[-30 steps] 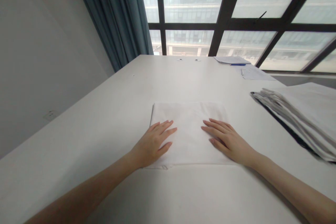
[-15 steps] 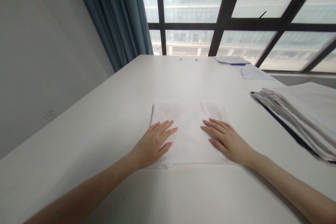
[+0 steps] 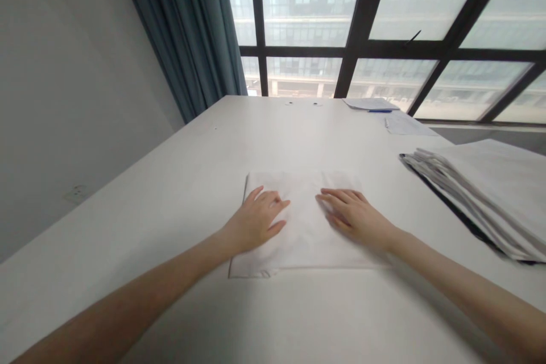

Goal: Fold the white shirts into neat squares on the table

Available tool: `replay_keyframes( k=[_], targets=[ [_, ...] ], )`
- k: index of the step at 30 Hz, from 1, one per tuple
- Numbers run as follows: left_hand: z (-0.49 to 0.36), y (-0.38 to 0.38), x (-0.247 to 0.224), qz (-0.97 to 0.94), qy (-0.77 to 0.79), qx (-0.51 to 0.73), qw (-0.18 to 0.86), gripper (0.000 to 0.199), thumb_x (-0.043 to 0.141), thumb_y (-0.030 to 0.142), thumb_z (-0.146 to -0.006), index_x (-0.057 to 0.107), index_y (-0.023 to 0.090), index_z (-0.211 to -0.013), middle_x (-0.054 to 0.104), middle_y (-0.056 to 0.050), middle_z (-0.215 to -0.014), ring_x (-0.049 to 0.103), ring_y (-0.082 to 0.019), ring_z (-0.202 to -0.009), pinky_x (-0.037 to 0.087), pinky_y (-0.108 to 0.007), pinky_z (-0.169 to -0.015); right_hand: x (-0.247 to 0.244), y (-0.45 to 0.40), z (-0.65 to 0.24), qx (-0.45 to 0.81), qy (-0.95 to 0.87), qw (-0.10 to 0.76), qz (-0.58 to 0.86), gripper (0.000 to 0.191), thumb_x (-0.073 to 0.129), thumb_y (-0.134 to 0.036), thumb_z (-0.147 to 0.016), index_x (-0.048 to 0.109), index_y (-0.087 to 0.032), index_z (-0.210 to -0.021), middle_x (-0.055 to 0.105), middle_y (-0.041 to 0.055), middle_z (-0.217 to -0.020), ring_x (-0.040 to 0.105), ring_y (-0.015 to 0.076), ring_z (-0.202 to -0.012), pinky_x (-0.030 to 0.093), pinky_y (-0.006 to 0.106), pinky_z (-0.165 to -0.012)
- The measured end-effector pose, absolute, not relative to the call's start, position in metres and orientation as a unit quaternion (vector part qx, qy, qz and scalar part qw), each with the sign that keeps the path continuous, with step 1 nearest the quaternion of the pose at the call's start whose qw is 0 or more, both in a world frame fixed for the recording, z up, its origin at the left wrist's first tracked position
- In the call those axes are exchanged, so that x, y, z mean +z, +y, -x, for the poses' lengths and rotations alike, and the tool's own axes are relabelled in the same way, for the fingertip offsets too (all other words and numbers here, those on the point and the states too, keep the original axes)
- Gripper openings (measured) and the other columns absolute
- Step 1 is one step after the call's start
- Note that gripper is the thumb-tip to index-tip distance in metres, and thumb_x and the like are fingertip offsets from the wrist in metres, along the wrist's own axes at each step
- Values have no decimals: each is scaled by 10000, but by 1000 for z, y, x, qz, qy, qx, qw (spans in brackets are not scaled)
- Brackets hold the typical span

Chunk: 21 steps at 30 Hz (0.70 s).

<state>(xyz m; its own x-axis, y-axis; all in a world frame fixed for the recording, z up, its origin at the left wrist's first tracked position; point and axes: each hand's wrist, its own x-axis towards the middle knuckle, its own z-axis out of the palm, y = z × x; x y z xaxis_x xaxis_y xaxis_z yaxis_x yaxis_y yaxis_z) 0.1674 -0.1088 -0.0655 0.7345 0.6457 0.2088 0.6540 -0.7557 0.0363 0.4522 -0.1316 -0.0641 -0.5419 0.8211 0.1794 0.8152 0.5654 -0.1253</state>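
A folded white cloth [image 3: 302,239] lies flat on the white table [image 3: 170,193] in front of me. My left hand [image 3: 256,219] rests palm down on its left half, fingers spread and pointing away. My right hand [image 3: 352,216] lies palm down on its right half, fingers pointing left toward the middle, slightly blurred. Neither hand grips anything; both press on the cloth's top surface. The cloth's far edge shows beyond my fingertips.
A thick stack of folded white cloths [image 3: 482,193] on a dark base sits at the right. Papers [image 3: 403,124] and a blue pen [image 3: 379,110] lie at the far edge by the window. A blue curtain [image 3: 187,34] hangs at the back left.
Both hands have slid farther away across the cloth toward its far edge and a little closer together. The camera has tilted slightly.
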Motion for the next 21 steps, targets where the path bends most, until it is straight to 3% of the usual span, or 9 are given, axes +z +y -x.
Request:
replay_keyframes(
  k=[4, 7, 11, 15, 21],
  targets=[
    [-200, -75, -65, 913, -384, -135, 28, 392, 446, 322, -953, 522, 162, -1303, 573, -113, -1300, 504, -222, -1233, 308, -412, -1112, -69, -89, -430, -12, -852, 155, 500, 409, 400, -237, -951, 529, -171, -1333, 529, 117, -1400, 482, 232, -1273, 379, 411, -1046],
    [-217, -64, -78, 907, -401, -114, 52, 516, 403, 379, -966, 398, 123, -1414, 410, -145, -1488, 335, -260, -1393, 238, -462, -1148, -80, -68, -420, -33, -835, 147, 529, 433, 335, -248, -978, 507, -159, -1365, 516, 112, -1422, 446, 227, -1319, 323, 426, -1092],
    [-217, -66, -91, 913, -395, -74, 65, 582, 293, 425, -995, 273, 114, -1485, 238, -140, -1577, 164, -269, -1467, 161, -508, -1165, -89, -63, -421, -31, -839, 106, 532, 488, 288, -344, -1001, 417, -195, -1448, 443, 82, -1486, 363, 254, -1386, 244, 495, -1128],
    [-209, -69, -89, 917, -390, -54, 59, 600, 261, 462, -1000, 257, 126, -1497, 196, -140, -1587, 139, -276, -1473, 143, -499, -1170, -88, -66, -427, -32, -842, 69, 534, 536, 238, -427, -1008, 335, -227, -1495, 367, 54, -1532, 311, 253, -1414, 228, 503, -1136],
    [-199, -72, -82, 919, -392, -30, 38, 629, 261, 512, -994, 230, 159, -1514, 150, -130, -1595, 115, -274, -1477, 129, -500, -1171, -85, -65, -437, -52, -828, 45, 557, 630, 207, -564, -981, 343, -226, -1495, 342, 48, -1544, 281, 287, -1424, 222, 508, -1140]
  ],
)
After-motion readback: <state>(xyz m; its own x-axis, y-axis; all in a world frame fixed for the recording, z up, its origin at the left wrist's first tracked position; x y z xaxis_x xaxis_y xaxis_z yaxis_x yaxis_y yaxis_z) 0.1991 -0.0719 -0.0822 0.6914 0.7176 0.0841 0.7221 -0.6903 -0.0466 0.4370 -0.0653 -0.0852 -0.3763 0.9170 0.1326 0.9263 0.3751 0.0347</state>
